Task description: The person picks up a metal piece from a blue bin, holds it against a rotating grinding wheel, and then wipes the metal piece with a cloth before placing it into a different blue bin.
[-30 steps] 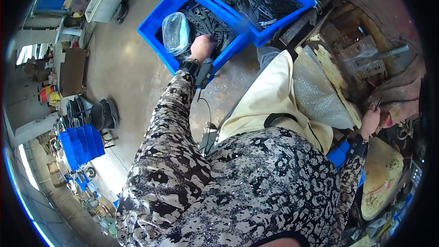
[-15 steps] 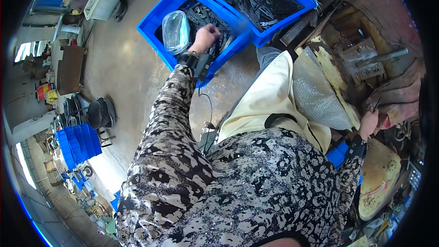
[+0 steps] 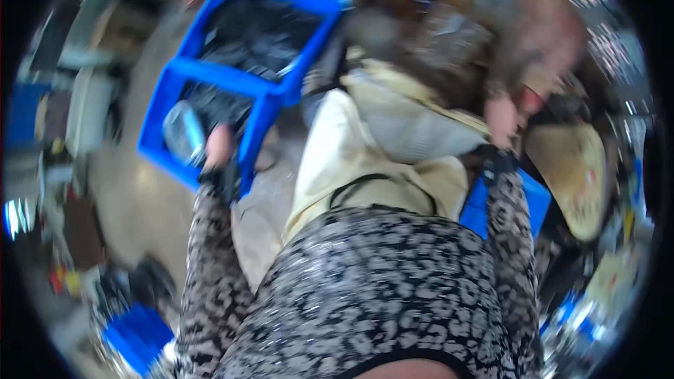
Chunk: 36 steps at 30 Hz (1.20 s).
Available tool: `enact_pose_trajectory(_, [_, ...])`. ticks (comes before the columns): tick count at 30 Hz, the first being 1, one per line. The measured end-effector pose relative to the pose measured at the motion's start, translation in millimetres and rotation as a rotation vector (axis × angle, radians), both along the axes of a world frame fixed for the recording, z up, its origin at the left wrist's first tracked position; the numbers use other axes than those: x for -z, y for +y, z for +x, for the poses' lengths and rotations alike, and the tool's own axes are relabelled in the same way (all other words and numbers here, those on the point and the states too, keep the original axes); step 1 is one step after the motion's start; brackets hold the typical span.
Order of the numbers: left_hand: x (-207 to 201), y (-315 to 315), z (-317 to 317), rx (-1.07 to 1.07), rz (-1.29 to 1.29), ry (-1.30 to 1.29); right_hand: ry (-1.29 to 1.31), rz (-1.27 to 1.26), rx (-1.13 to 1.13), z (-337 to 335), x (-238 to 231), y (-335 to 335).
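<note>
My left hand (image 3: 219,146) is over the near edge of the nearer blue bin (image 3: 156,126), beside a clear plastic container (image 3: 178,130) with something light blue in it. Dark, thin pieces (image 3: 221,107) lie in this bin, too blurred to name. At the workbench on the right, my right hand (image 3: 501,121) is by the edge of a reddish-brown cloth (image 3: 544,35). Motion smears the fingers of both hands, so I cannot make out whether they hold anything.
A second blue bin (image 3: 189,41) of dark pieces adjoins the first on its far side. A cream cloth (image 3: 323,147) covers my lap. Beyond it lies bubble wrap (image 3: 414,130). A worn tan pad (image 3: 572,175) and a blue box (image 3: 537,200) are on my right.
The whole view has swung right and blurred, so the bins appear farther left. My left hand has drawn back toward the bin's near edge. My right hand remains by the cloth.
</note>
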<state>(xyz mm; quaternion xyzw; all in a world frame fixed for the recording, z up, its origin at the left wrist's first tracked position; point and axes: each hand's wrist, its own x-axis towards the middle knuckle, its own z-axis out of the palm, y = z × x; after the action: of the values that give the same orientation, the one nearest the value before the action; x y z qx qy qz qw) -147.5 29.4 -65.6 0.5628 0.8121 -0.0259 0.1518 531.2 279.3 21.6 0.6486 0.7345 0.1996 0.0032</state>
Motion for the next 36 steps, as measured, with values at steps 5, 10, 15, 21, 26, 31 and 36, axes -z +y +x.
enact_pose_trajectory(5, [45.4,-7.3,-26.5,0.225,0.124,0.184,0.847,-0.192,0.383,-18.5,-8.9,-4.7])
enact_pose_trajectory(10, [73.1,-8.4,-72.0,0.531,0.282,0.044,1.489,-0.416,0.364,-30.2,-40.2,-8.8])
enact_pose_trajectory(15, [37.7,5.6,-63.1,0.359,0.112,-0.112,1.779,-0.497,0.274,-24.7,-53.0,-12.1])
enact_pose_trajectory(21, [-78.9,43.1,36.8,-0.512,0.366,-1.114,1.802,-0.503,0.245,-25.5,-49.4,-15.7])
enact_pose_trajectory(26, [-155.3,117.7,146.9,-0.214,0.472,-1.112,1.775,-0.478,0.25,-25.7,-46.9,-17.0])
enact_pose_trajectory(31, [-184.7,181.7,253.5,0.011,0.457,-1.378,1.689,-0.422,0.282,-24.1,-45.3,-16.0])
enact_pose_trajectory(36, [-191.0,215.2,298.4,0.131,0.412,-1.442,1.496,-0.336,0.32,-21.9,-28.3,-7.7])
